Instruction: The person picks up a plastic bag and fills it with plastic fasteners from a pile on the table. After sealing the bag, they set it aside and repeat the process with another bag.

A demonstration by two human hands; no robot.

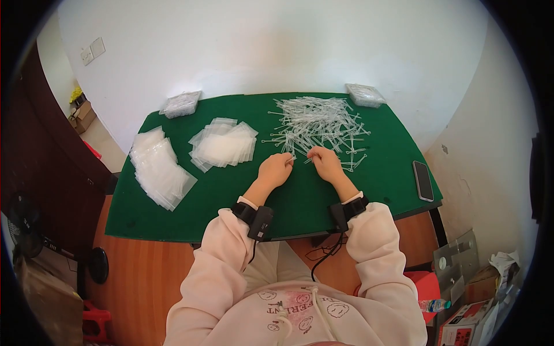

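A loose pile of thin clear plastic sticks with looped ends lies on the green table, right of its middle. At the pile's near edge, my left hand is closed with its fingertips around one such stick, a small part of which sticks out. My right hand is beside it, fingers pinched together at the edge of the pile; a stick end shows by the fingertips, but I cannot make out whether it is held. Flat clear plastic bags are fanned out left of my left hand.
More clear bags overlap at the table's left. Filled clear packs stand at the back left and back right corners. A phone lies near the right edge of the green tabletop. The wall stands directly behind.
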